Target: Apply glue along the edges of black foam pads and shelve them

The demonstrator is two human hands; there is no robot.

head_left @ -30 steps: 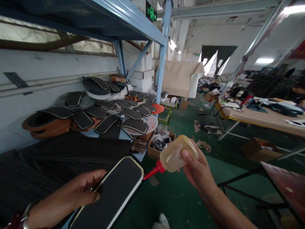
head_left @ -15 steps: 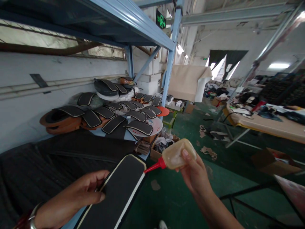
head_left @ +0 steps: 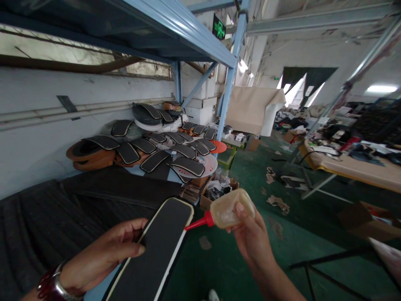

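Note:
My left hand (head_left: 106, 253) grips the left edge of a long black panel (head_left: 156, 246) with rounded corners, thumb on top and fingers beneath. A pale cream line runs along the panel's border, and the panel's lower end is cut off by the picture. In my right hand (head_left: 252, 230) is a squeeze glue bottle (head_left: 233, 207), tilted on its side, with yellowish contents. Its red nozzle (head_left: 199, 220) points left, the tip at the panel's right edge just below the upper corner.
Several similar black panels (head_left: 156, 161) lie spread on the bench and on round items at the left. Dark cloth (head_left: 94, 200) covers the near bench. A blue shelf beam (head_left: 194, 33) hangs overhead. A cardboard box (head_left: 205, 201) stands behind the bottle; a worktable (head_left: 351, 165) is at right.
The red nozzle tip has slid a little down the panel's right edge, away from the upper corner. My left hand keeps its hold. The whole view has shifted slightly.

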